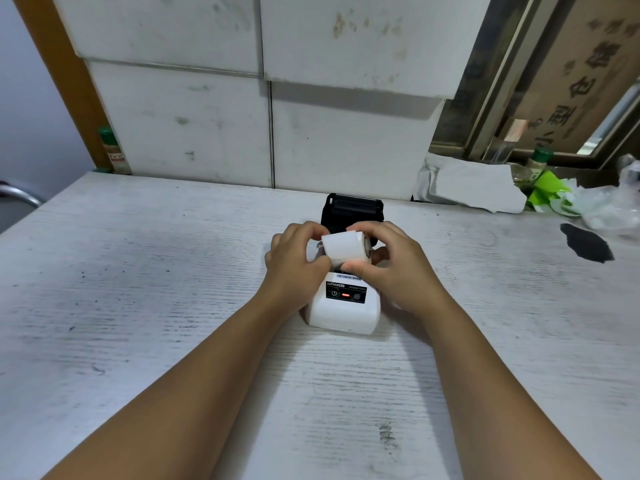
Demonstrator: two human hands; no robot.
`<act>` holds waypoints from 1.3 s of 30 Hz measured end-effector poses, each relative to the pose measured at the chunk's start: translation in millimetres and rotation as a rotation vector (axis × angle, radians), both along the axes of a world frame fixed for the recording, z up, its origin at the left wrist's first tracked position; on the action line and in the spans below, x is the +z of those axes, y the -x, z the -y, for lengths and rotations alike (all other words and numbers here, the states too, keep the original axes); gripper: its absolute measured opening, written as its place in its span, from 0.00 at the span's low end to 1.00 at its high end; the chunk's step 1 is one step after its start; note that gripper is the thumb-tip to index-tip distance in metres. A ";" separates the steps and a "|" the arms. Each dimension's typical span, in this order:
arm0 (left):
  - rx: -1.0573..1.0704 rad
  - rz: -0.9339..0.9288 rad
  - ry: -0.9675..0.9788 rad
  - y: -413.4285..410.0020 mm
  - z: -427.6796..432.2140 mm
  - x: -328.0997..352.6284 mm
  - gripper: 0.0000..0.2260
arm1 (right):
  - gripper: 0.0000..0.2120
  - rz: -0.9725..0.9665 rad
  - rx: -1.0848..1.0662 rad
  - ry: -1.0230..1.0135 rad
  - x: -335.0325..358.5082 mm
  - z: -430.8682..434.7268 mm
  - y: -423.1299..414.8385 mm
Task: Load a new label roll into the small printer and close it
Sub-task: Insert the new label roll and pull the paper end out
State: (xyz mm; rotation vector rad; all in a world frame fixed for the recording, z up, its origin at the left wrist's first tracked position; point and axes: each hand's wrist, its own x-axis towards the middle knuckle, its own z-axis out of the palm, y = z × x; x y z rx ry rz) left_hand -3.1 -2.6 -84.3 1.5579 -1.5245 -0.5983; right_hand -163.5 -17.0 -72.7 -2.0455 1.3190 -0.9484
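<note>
At the far left, where the table (pixel 138 271) meets the white wall panels, a green-capped bottle (pixel 112 152) stands well apart from the work. Toward the middle, the left hand (pixel 294 258) is closed on the left end of the label roll (pixel 344 249), fingers curled over the top and thumb pressing the near face. The roll is white, held just above the open bay of the small printer (pixel 343 306), between its white body on the near side and its black lid (pixel 353 209), which stands swung open on the far side. The roll's long axis runs left to right, roughly across the printer, with its right end tipped slightly farther away. The right hand (pixel 388 261) grips that right end, thumb under the near edge and fingers over the top. Both hands are about equally close to the bay, which lies directly beneath the roll; I judge the coming move to be a short drop straight down, with the axis squared to the bay first. Whether the bay is empty cannot be seen. Farther right, crumpled white paper (pixel 474 185), green scraps (pixel 547 192) and a dark patch (pixel 587 242) lie on the table.
</note>
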 end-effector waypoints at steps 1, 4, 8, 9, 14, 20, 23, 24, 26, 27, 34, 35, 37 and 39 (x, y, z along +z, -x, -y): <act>0.013 -0.002 -0.013 -0.4 0.4 -0.4 0.11 | 0.21 -0.030 0.002 -0.008 1.4 0.7 -0.9; 0.046 -0.009 -0.036 0.1 -0.4 -0.2 0.10 | 0.23 -0.119 0.012 -0.032 6.4 4.1 -1.4; 0.062 -0.035 -0.064 0.8 -1.2 1.6 0.10 | 0.20 -0.235 0.056 -0.066 13.2 8.4 -0.5; 0.062 -0.039 -0.061 0.4 -1.4 1.8 0.11 | 0.20 -0.268 0.065 -0.064 16.0 9.7 -0.3; 0.023 -0.052 -0.055 -1.7 -2.4 2.4 0.15 | 0.18 -0.505 0.075 -0.045 28.3 13.2 -1.4; 0.030 -0.070 -0.097 -2.4 -0.9 1.5 0.12 | 0.16 -0.464 0.043 -0.142 29.3 12.1 -5.6; 0.023 -0.093 -0.122 -0.9 -2.2 2.0 0.06 | 0.15 -0.484 0.045 -0.166 35.2 10.4 -8.2; 0.026 -0.093 -0.124 -0.8 -2.2 1.9 0.05 | 0.15 -0.488 0.045 -0.173 36.8 9.6 -8.9; 0.030 -0.085 -0.119 -1.1 -1.3 0.0 0.08 | 0.15 -0.472 0.037 -0.193 39.2 8.3 -10.9; 0.035 -0.078 -0.115 -1.3 -1.0 -1.0 0.10 | 0.15 -0.462 0.031 -0.203 39.9 8.0 -11.8; 0.071 -0.073 -0.135 -0.7 -0.2 -1.0 0.10 | 0.14 -0.486 0.038 -0.241 46.8 7.0 -19.7; 0.071 -0.070 -0.135 -0.9 -0.2 -1.4 0.10 | 0.14 -0.499 0.033 -0.232 47.9 6.3 -21.0; 0.068 -0.063 -0.132 -1.2 0.0 -2.1 0.10 | 0.15 -0.532 0.021 -0.212 49.0 5.7 -23.2; 0.059 -0.065 -0.134 -1.3 0.2 -2.2 0.11 | 0.14 -0.588 0.013 -0.195 49.4 6.2 -25.6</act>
